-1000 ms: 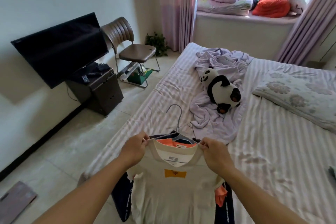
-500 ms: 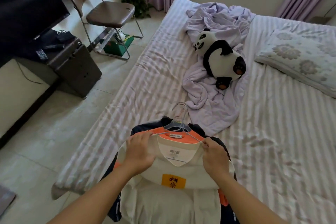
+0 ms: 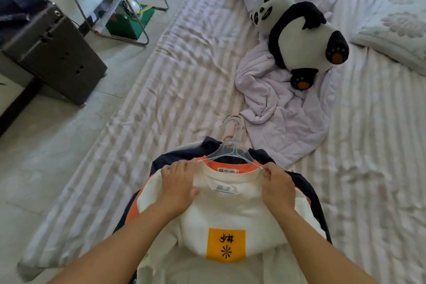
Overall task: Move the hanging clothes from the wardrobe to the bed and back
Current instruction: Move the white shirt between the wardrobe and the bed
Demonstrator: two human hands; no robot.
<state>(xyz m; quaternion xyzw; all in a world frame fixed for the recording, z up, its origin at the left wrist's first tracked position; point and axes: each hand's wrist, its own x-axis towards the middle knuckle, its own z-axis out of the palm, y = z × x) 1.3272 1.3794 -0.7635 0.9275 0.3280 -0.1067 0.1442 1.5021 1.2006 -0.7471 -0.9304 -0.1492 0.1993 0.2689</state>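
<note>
Lower centre of frame: left hand (image 3: 178,183) and right hand (image 3: 277,185) pinch shoulders of cream T-shirt with orange patch (image 3: 227,212), topping hangered stack, clear plastic hanger (image 3: 231,152), over striped lilac bed (image 3: 368,168). Step seems laying-down; next, release, clear of purple blanket (image 3: 276,104).

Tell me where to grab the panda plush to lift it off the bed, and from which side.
Grip the panda plush around its round white belly, coming from above, probably with both hands since the body looks wide. It lies on its back on the crumpled lilac blanket, belly up and uncovered, with open striped bed sheet on its left. The small black feet would give a weaker hold.
</note>
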